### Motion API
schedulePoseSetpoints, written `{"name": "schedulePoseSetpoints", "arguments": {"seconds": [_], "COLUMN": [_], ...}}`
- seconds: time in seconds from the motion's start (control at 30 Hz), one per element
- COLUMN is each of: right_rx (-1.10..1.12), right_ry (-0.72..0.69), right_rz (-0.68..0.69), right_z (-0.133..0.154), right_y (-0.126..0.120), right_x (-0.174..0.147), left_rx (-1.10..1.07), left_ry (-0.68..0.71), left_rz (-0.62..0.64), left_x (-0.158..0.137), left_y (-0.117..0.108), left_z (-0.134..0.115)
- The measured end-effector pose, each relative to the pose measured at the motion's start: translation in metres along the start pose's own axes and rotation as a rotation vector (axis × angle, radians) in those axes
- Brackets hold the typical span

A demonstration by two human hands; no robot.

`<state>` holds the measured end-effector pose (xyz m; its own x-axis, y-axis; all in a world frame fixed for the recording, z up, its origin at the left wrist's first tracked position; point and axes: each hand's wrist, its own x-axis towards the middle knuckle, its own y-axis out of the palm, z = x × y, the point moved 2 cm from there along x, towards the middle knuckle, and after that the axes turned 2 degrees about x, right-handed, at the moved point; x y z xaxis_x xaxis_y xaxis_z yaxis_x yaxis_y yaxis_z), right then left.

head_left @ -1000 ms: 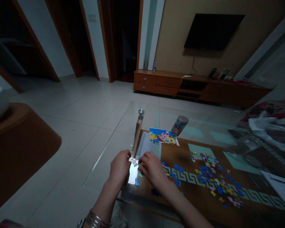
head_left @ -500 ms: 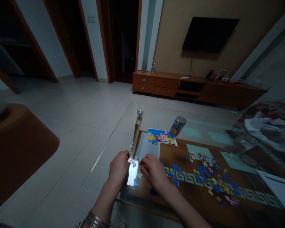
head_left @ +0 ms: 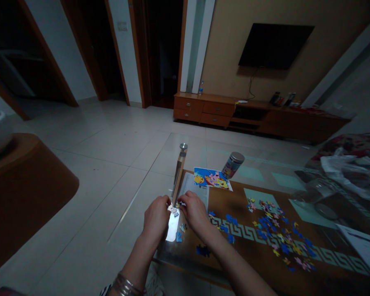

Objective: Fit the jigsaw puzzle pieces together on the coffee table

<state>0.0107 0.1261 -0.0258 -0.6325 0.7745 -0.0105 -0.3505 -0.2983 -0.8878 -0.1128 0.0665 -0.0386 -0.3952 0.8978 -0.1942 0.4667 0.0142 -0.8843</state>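
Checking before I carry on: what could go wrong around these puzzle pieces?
The left hand and right hand partly hide the small pieces between them, so a slip could go unnoticed. Glare from the bright white patch could make piece outlines hard to read. The right hand might brush the loose blue piece beside that patch if it pulls back.

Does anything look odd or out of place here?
Mainly the white patch beside the left hand, by the small puzzle pieces: it glares far brighter than everything around it, its source unclear.
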Motion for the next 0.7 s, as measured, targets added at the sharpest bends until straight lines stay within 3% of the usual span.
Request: {"name": "schedulePoseSetpoints", "arguments": {"seconds": [0.7], "right_rx": [0.070], "right_ry": [-0.045], "right_rz": [-0.012], "right_z": [-0.0026], "right_y": [0.0075], "right_x": [0.0088], "left_rx": [-0.010], "left_ry": [-0.002], "left_rz": [-0.023], "left_x": [-0.0004], "left_y": [-0.0010], "left_z": [-0.0011]}}
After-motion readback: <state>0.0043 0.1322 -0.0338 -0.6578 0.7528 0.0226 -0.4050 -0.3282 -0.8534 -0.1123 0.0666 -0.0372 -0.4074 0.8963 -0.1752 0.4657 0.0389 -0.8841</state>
